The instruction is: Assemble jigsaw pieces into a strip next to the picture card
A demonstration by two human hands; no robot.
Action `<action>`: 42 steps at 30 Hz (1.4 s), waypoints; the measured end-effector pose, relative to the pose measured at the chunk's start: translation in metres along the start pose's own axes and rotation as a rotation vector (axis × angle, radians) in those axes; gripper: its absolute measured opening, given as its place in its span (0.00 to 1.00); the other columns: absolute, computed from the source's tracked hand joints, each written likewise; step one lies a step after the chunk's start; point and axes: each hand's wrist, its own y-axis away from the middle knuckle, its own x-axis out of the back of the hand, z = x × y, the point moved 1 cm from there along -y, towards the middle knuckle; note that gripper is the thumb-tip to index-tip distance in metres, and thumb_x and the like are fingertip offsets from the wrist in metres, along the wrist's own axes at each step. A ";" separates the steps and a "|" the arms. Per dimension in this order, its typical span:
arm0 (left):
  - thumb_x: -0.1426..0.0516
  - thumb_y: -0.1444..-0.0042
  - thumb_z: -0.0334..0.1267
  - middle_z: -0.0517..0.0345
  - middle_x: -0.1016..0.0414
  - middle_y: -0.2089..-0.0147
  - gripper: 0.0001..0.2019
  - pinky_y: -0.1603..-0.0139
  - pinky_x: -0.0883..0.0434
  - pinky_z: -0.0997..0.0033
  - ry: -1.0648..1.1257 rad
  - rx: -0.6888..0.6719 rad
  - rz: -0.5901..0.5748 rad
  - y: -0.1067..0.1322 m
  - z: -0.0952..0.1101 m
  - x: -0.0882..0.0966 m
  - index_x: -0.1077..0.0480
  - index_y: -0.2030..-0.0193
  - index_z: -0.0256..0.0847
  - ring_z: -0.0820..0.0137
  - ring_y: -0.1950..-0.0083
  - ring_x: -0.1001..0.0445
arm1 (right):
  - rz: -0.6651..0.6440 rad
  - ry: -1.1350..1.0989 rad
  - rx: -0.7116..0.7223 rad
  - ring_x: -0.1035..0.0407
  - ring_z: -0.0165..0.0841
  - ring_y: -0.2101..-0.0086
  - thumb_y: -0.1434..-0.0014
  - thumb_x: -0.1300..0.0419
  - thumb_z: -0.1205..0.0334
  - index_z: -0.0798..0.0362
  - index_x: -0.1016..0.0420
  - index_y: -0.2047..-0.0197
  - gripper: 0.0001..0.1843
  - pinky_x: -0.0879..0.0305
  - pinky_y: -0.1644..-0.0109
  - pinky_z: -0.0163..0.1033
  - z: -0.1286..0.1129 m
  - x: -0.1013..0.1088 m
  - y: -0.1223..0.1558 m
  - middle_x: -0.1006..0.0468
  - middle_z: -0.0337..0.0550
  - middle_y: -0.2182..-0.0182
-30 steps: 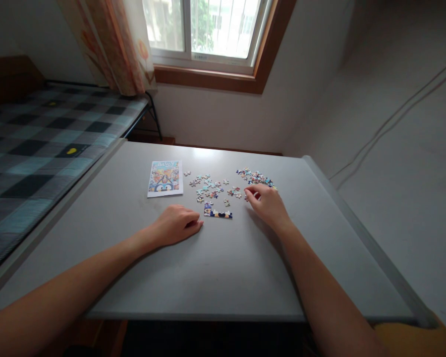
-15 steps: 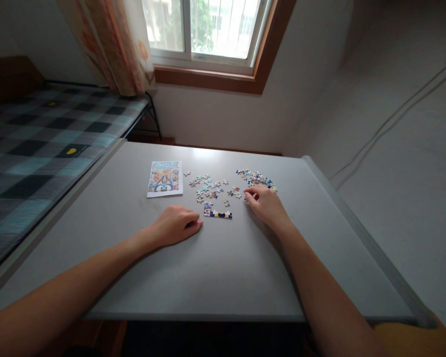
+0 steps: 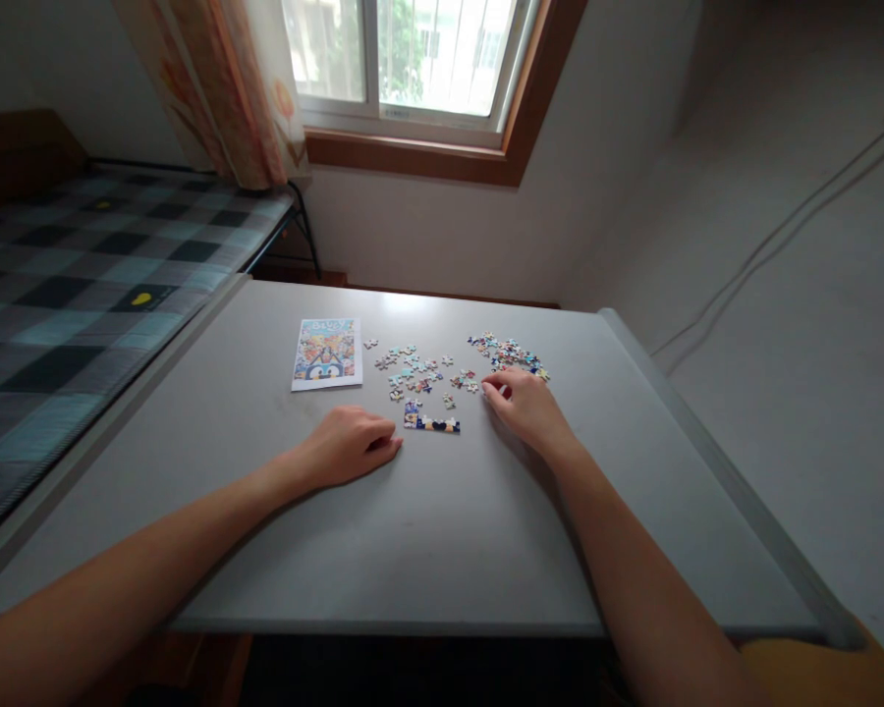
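My left hand [image 3: 350,444] rests on the table with its fingers curled in, and nothing shows in it. Just to its right lies a short joined strip of jigsaw puzzle [image 3: 439,424], dark blue and yellow, with a corner rising at its left end. My right hand [image 3: 524,405] is at the near side of a pile of puzzle pieces [image 3: 507,352]. Its thumb and forefinger are pinched together at a puzzle piece, which the fingertips mostly hide. Loose puzzle pieces [image 3: 413,365] lie spread between the hands, beyond the strip.
A printed picture sheet [image 3: 327,355] lies at the left of the grey table [image 3: 413,550]. Beyond the table's left edge stands a bed with a checked mattress [image 3: 118,245]. A window [image 3: 434,59] and a curtain [image 3: 228,88] are at the back, and a wall [image 3: 802,393] is at the right.
My right hand has shifted very slightly left, and the bit of puzzle piece that showed under its fingertips is now hidden. My left hand has stayed still.
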 end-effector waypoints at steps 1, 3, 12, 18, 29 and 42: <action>0.51 0.37 0.43 0.60 0.31 0.80 0.19 0.73 0.48 0.71 0.001 -0.001 -0.001 0.000 0.000 0.000 0.36 0.79 0.40 0.73 0.78 0.37 | 0.000 -0.001 0.001 0.30 0.33 0.67 0.39 0.46 0.61 0.53 0.20 0.63 0.13 0.37 0.58 0.37 0.000 0.000 0.000 0.21 0.46 0.65; 0.51 0.37 0.43 0.60 0.31 0.79 0.19 0.72 0.47 0.71 0.001 -0.001 -0.001 0.000 0.000 -0.001 0.36 0.78 0.40 0.73 0.77 0.37 | 0.008 -0.002 0.003 0.30 0.33 0.66 0.39 0.46 0.61 0.53 0.20 0.63 0.12 0.37 0.58 0.37 0.000 0.002 -0.001 0.21 0.45 0.65; 0.51 0.37 0.43 0.60 0.31 0.80 0.19 0.73 0.49 0.70 -0.005 0.005 0.010 -0.001 -0.001 -0.003 0.37 0.79 0.40 0.73 0.78 0.38 | 0.049 0.042 0.021 0.30 0.33 0.65 0.39 0.46 0.62 0.53 0.21 0.64 0.12 0.38 0.57 0.37 0.009 0.007 -0.002 0.22 0.45 0.65; 0.51 0.36 0.44 0.61 0.32 0.80 0.20 0.72 0.50 0.70 -0.012 0.019 0.004 -0.001 -0.003 -0.005 0.37 0.79 0.40 0.74 0.78 0.39 | 0.045 0.003 0.029 0.30 0.32 0.67 0.39 0.46 0.61 0.53 0.21 0.64 0.12 0.38 0.56 0.37 0.005 0.006 -0.001 0.22 0.44 0.65; 0.51 0.36 0.44 0.61 0.32 0.79 0.19 0.72 0.50 0.70 -0.007 0.014 -0.006 0.001 -0.003 -0.004 0.38 0.78 0.40 0.73 0.77 0.39 | 0.024 -0.009 0.020 0.30 0.32 0.67 0.39 0.46 0.61 0.53 0.20 0.64 0.12 0.37 0.57 0.37 0.002 0.001 0.002 0.22 0.45 0.66; 0.51 0.36 0.43 0.60 0.31 0.79 0.19 0.72 0.49 0.70 0.018 -0.008 0.005 0.001 -0.002 -0.003 0.38 0.78 0.40 0.74 0.77 0.38 | 0.037 -0.020 0.017 0.30 0.34 0.66 0.39 0.46 0.61 0.54 0.21 0.63 0.13 0.37 0.56 0.37 0.002 -0.002 0.001 0.22 0.45 0.66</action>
